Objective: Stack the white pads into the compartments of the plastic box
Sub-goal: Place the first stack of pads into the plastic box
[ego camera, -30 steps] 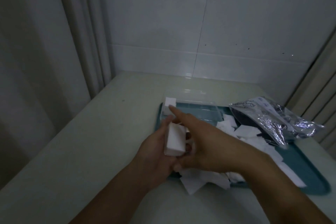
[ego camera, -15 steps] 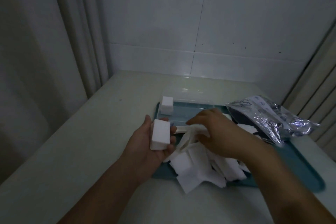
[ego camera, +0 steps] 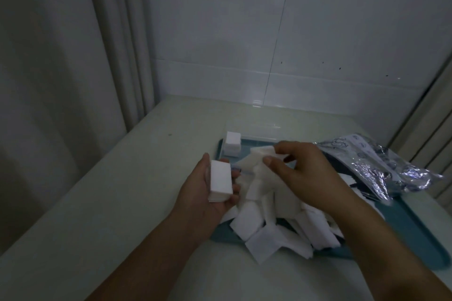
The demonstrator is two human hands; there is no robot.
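Note:
My left hand point(ego camera: 203, 193) holds a neat stack of white pads point(ego camera: 220, 179) upright in its palm, at the left edge of the teal tray point(ego camera: 413, 239). My right hand point(ego camera: 303, 173) pinches a few loose white pads point(ego camera: 259, 164) lifted from the heap of pads point(ego camera: 274, 230) that lies on the tray's near side. The clear plastic box point(ego camera: 256, 133) stands at the tray's far left, hard to make out; one stack of pads point(ego camera: 232, 143) sits in its left corner compartment.
A crinkled silver foil bag point(ego camera: 381, 166) lies on the tray's right side. The tray rests on a pale table point(ego camera: 122, 190) set against a white tiled wall, with a curtain on the left. Some pads overhang the tray's near rim.
My right hand drew back from the box to the heap and has lifted a few loose pads. My left hand with its stack shifted slightly left.

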